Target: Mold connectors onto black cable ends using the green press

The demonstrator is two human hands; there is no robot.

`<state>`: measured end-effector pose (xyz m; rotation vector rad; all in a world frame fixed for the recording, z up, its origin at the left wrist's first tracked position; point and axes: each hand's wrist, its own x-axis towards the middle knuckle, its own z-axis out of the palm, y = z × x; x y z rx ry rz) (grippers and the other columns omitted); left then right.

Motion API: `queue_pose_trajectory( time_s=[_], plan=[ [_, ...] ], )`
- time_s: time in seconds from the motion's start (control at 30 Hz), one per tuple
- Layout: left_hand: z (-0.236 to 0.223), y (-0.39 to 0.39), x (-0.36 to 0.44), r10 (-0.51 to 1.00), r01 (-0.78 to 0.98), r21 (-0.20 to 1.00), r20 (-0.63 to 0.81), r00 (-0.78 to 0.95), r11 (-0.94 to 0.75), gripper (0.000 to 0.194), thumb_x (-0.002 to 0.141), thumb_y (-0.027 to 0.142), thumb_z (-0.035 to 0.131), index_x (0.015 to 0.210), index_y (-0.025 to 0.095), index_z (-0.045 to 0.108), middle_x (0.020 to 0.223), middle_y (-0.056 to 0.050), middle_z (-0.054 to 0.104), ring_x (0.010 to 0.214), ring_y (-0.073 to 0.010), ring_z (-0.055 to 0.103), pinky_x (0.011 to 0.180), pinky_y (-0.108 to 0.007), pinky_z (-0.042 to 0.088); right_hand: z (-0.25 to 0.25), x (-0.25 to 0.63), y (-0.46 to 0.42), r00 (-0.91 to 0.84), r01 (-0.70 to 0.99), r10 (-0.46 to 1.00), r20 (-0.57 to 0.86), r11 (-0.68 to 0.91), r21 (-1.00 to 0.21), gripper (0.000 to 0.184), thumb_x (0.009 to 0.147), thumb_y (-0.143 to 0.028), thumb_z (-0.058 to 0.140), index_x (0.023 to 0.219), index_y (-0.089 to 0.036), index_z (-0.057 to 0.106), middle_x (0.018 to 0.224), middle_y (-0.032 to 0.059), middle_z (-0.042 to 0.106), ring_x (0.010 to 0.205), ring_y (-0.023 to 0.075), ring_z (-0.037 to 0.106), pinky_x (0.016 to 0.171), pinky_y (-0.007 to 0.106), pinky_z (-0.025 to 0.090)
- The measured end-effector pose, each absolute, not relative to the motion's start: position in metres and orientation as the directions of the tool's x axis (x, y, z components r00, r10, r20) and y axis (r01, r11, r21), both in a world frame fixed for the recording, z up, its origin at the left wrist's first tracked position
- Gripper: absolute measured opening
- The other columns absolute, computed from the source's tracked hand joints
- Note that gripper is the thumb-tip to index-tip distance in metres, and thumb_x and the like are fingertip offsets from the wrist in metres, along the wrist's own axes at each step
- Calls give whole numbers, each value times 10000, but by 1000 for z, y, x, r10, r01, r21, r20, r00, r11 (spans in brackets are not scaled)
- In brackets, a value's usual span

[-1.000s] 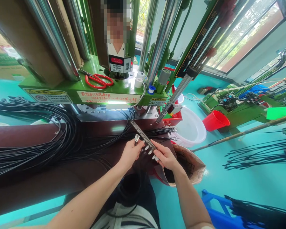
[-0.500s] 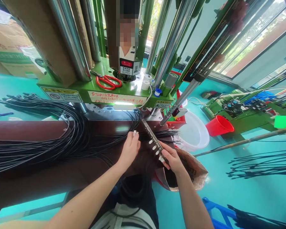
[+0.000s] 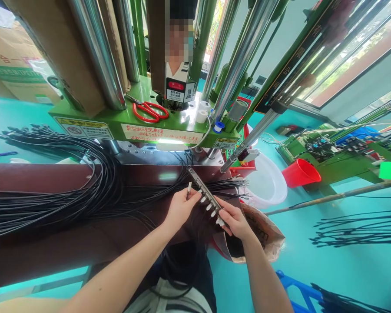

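Note:
My right hand is closed round the near end of a long narrow metal bar. Several small silvery connectors stick out along the bar's left side. Pinched in my left hand is a cable connector with a pale metal tip pointing up. The left thumb reaches to the bar's edge, by the uppermost seated connector. Whether it presses on that connector I cannot tell. Black cables lie on the brown bench behind and left of my hands.
Ahead stands a green press with steel columns, and red-handled scissors lie on it. A paper-lined bin sits below my right hand. Farther right are a white tub and a red bucket.
My left hand has moved slightly right and down, bringing its thumb to the bar. The connector in it now sits beside the bar. My right hand still grips the bar.

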<state>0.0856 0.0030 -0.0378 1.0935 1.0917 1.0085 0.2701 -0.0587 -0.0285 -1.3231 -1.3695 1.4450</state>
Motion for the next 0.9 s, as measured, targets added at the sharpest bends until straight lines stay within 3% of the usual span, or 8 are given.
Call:
queue_pose_trajectory(
  time_s=[0.13,0.33,0.43,0.57,0.9],
  plan=[
    [-40,2,84,969,-79,980,-163,187,180,283,680,423,588,611,161,505,444,62,371,405,-65,291,405,-203,222,-25,265,-60,-199,264,960,-195,-139,-955,491,861,-363,471,1318,-200,394,481,-73,422,314,27,356,295,147,291],
    [-28,3,74,977,16,999,-43,209,41,373,792,497,407,606,179,463,542,25,448,475,-98,404,455,-218,295,-28,272,-59,-216,67,964,-157,-146,-987,487,844,-381,495,1285,-180,440,553,-42,471,327,18,328,260,137,216],
    [-25,3,66,951,62,996,-84,298,69,423,796,520,389,550,179,432,511,26,435,456,-98,401,466,-223,304,-31,275,-60,-214,13,967,-137,-137,-990,478,836,-374,508,1273,-185,458,566,-34,479,334,19,318,254,137,210],
    [-26,4,62,859,77,986,-169,484,150,476,798,545,372,511,171,438,437,31,388,433,-96,367,464,-222,285,-33,277,-61,-251,2,959,-133,-137,-991,451,837,-359,513,1257,-199,478,596,-23,508,337,13,309,261,138,224],
    [-26,5,61,818,27,985,-158,553,172,481,813,520,373,483,169,391,472,29,372,459,-86,345,485,-227,280,-28,277,-60,-292,19,942,-164,-166,-986,448,838,-352,515,1258,-201,476,614,-22,511,333,6,301,270,137,212]
  ],
)
